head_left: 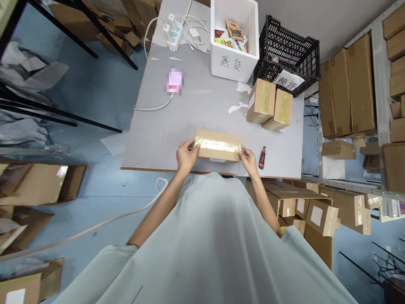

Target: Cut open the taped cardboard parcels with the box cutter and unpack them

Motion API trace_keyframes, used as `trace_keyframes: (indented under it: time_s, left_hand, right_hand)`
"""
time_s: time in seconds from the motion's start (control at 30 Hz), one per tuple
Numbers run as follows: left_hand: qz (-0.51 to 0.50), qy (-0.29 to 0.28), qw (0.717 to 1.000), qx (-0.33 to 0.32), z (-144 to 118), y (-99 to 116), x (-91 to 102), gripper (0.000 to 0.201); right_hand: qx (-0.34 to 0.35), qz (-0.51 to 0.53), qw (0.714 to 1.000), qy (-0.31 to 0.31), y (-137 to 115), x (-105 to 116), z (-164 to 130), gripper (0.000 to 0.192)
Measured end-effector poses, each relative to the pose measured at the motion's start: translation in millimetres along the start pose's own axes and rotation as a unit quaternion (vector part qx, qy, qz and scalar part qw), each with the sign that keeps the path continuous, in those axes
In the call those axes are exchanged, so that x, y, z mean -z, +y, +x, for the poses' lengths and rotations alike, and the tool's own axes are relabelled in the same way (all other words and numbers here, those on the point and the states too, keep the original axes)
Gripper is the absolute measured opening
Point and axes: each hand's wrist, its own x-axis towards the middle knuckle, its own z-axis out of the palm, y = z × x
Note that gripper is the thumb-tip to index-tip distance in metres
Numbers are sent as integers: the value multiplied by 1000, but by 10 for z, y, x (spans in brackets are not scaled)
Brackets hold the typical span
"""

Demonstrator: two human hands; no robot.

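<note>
Flat brown cardboard box with clear tape across its top point(218, 145) sits at the near edge of the grey table point(196, 101), right in front of me. My left hand point(186, 155) grips its left end, fingers curled over the top edge. My right hand point(249, 159) pinches the right end. Red-and-black utility knife point(262, 157) lies just right of that hand. Two small taped cartons point(268, 103) sit further back, beside a black plastic crate point(289, 50).

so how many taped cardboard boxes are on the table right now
3. One taped box lies at the near edge, held at its ends by the left hand and right hand. Two more stand side by side before the black crate. None visibly hidden.
</note>
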Motion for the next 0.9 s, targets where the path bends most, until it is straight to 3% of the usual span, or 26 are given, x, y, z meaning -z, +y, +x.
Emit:
trace_keyframes:
  time_s: [0.23,0.57,0.73,0.9]
  left_hand:
    - [8,-23,999,43,101,-58,10,36]
    - [-16,-61,994,89,2,-295,80,44]
    - [1,-65,994,88,44,-181,74,46]
    - [60,-58,995,55,71,124,41,44]
  right_hand:
    - [-60,-119,991,27,-72,-146,81,30]
    - [-47,-91,995,18,-43,-176,-138,29]
    - [-51,-59,997,27,-22,-199,-58,33]
    - [-70,-31,997,28,35,-156,155,37]
